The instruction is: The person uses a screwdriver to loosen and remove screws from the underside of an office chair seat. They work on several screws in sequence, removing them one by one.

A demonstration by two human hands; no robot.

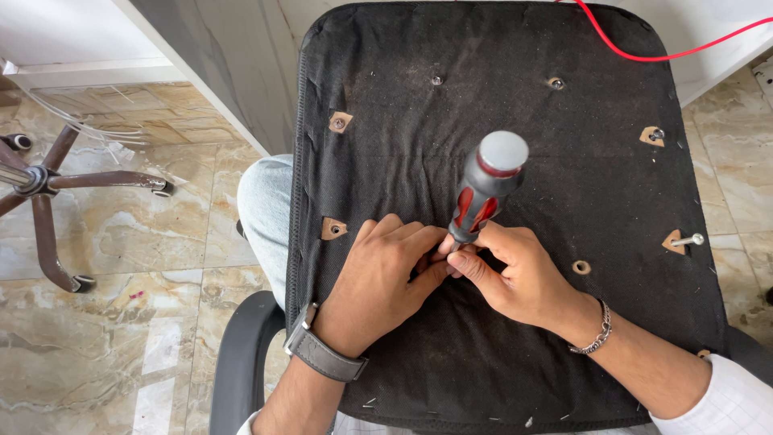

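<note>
An upturned chair seat [564,137] with black fabric underside lies across my lap. A screwdriver [485,189] with a black and red handle and grey cap stands upright on it near the middle. My right hand [515,274] grips the screwdriver low on its shaft. My left hand [382,278] presses on the fabric right beside the tip, its fingers touching the right hand's fingers; the tip itself is hidden. A loose-looking bolt [688,240] sticks out of a hole at the right edge.
Several screw holes with brown patches dot the seat, such as one screw hole [333,229] left of my hands. A chair base with castors [48,193] stands on the marble floor at left. A red cable [644,52] crosses the top right. A black armrest [237,362] is at lower left.
</note>
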